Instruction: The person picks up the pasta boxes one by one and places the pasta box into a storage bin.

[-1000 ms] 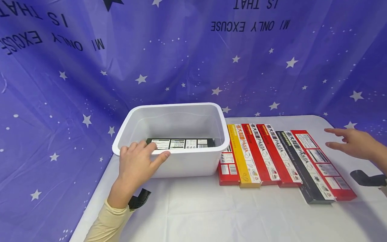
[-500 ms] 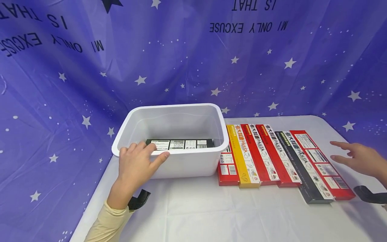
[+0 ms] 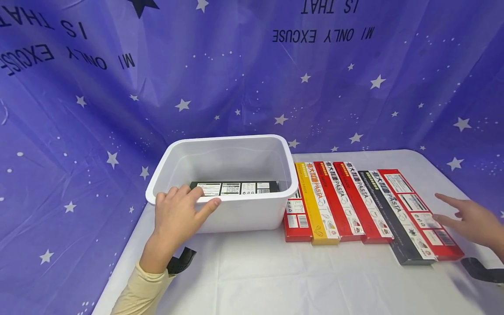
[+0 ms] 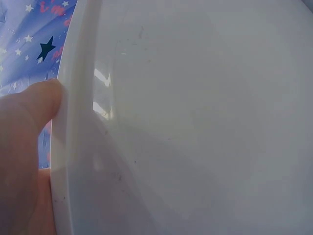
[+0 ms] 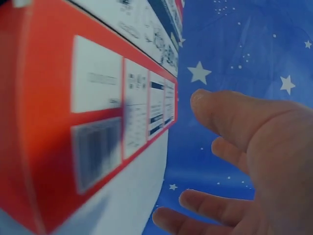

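My left hand [image 3: 177, 216] grips the near rim of a white plastic tub [image 3: 252, 214], fingers over the edge and thumb outside. In the left wrist view the tub's wall [image 4: 195, 117] fills most of the picture. Inside the tub a black box [image 3: 232, 188] with white label panels lies on its side. My right hand [image 3: 470, 221], fingers apart and holding nothing, is beside the rightmost red pasta box [image 3: 419, 205], its thumb and index finger overlapping the box's right edge in the head view. The right wrist view shows that red box [image 5: 49, 122] with its barcode close by the hand.
Left of that red box lie a black pasta box [image 3: 397, 218], two red ones [image 3: 362, 205] [image 3: 338, 203], a yellow one [image 3: 315, 205] and another red box [image 3: 297, 223] against the tub. They rest on a white-covered table [image 3: 315, 280]. A purple star-patterned curtain [image 3: 236, 78] hangs behind.
My right hand has moved slightly right, then down towards the near end of the rightmost red box. The left hand keeps its hold on the tub; the boxes stay put.
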A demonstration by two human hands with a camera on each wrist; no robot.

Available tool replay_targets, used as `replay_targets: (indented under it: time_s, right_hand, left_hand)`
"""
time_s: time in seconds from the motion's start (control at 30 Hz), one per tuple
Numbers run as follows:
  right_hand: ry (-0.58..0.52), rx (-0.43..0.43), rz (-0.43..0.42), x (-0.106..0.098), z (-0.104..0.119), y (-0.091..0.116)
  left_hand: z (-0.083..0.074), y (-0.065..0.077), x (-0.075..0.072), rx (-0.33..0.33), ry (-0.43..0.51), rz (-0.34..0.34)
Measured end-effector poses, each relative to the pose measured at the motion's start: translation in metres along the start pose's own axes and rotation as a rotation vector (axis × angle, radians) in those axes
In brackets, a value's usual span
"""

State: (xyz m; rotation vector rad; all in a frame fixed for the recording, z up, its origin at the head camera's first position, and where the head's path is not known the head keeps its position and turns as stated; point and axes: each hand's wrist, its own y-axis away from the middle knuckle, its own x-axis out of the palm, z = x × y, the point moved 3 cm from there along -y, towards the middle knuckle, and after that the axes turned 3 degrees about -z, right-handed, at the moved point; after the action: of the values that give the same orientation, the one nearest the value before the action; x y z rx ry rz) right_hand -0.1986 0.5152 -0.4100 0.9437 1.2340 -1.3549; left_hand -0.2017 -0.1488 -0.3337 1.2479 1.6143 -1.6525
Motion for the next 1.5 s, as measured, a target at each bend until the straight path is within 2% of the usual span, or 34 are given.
replay_targets:
  time_s: [0.07, 0.13, 0.3, 0.47, 0.57, 0.8, 0.87, 1.23, 1.5]
  right_hand:
    - [-0.016, -0.017, -0.019, 0.005, 0.0, 0.002]
    - [-0.037, -0.006, -0.003, 0.009, -0.001, 0.004]
    - [-0.054, 0.098, 0.09, 0.021, -0.003, 0.01]
    - [-0.056, 0.159, 0.118, 0.036, 0.0, 0.017]
    - [-0.071, 0.144, 0.091, 0.043, 0.004, 0.02]
    - [-0.103, 0.175, 0.156, 0.054, 0.009, 0.027]
    - [-0.098, 0.171, 0.153, 0.055, 0.011, 0.027]
    - [-0.043, 0.137, 0.139, 0.057, 0.015, 0.026]
    - [-0.021, 0.173, 0.163, 0.055, 0.016, 0.023]
  left_hand:
    - [0.0, 0.0, 0.0, 0.0, 0.002, -0.002]
    - [0.0, 0.001, 0.0, 0.0, 0.003, -0.005]
    - [0.001, 0.001, 0.0, 0.0, 0.004, -0.006]
    - [0.001, 0.0, 0.001, -0.001, 0.003, -0.005]
    - [0.001, 0.0, 0.001, -0.002, 0.002, -0.004]
    - [-0.001, 0.0, 0.001, -0.006, 0.001, 0.016]
    - [-0.001, 0.0, 0.001, -0.009, -0.001, 0.02]
    - [0.0, 0.0, 0.0, -0.004, -0.002, 0.005]
    - [-0.001, 0.0, 0.0, -0.009, 0.0, 0.009]
